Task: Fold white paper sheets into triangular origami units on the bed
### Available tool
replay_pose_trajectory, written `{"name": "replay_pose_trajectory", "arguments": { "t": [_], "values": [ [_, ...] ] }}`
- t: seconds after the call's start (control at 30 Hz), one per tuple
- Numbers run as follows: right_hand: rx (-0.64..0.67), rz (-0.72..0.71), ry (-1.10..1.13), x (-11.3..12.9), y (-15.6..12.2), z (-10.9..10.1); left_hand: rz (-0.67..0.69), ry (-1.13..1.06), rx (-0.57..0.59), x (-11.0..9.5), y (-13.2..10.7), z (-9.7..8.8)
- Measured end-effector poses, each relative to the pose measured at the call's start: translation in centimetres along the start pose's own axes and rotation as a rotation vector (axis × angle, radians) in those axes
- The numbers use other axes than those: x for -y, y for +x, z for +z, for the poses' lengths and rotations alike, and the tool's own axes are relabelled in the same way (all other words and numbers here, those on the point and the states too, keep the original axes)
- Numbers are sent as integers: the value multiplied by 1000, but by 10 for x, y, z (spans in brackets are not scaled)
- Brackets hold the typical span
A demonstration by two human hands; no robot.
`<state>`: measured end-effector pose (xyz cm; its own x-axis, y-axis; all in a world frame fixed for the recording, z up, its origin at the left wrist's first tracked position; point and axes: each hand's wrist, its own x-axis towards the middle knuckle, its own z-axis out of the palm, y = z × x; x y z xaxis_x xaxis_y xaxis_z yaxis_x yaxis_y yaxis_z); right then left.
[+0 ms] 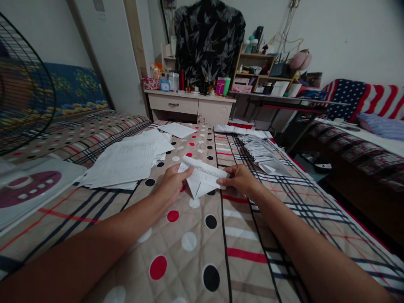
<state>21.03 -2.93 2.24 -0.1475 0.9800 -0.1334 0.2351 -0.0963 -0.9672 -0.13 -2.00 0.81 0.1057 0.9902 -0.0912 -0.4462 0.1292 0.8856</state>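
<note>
Folded paper [205, 173], one piece, gripped at both ends

Item: white, a marked band across the top, a triangular point below it facing the wearer; the marks were too small to read.

Handling, as judged: the work appeared to be shaping or pressing the band. It called for level ends, even pull from both sides, the point kept centred, and thumbs drawn along the edge so the crease came out straight. Uneven pressure risked a skewed band; too hard a pull, a tear.

Left hand [172, 184]: at the folded paper's left end, pinching it, thumb on top.

Right hand [240, 179]: at the folded paper's right end, pinching it, thumb on the near face.

Position: the folded paper lay between the two hands, touching both, over the dotted quilt [189, 223]; whether it rested on the cloth could not be told.

Surroundings: loose sheets [123, 162], left of the folded paper, spread in a pile; a row of folded pieces [259, 153], right of it and farther off, overlapping; a dresser [186, 105], well beyond it.
</note>
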Motion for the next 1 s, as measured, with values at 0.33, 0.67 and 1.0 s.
{"name": "replay_pose_trajectory", "arguments": {
  "t": [0.33,0.67,1.0],
  "values": [
    [-93,-106,-75,-11,7,-4,-55,-69,-84,-5,4,-2],
    [-56,-176,100,-1,2,11,3,-49,10,0,7,-7],
    [-441,-932,-526,6,-10,8,813,745,142,-26,12,-18]
  ]
}}
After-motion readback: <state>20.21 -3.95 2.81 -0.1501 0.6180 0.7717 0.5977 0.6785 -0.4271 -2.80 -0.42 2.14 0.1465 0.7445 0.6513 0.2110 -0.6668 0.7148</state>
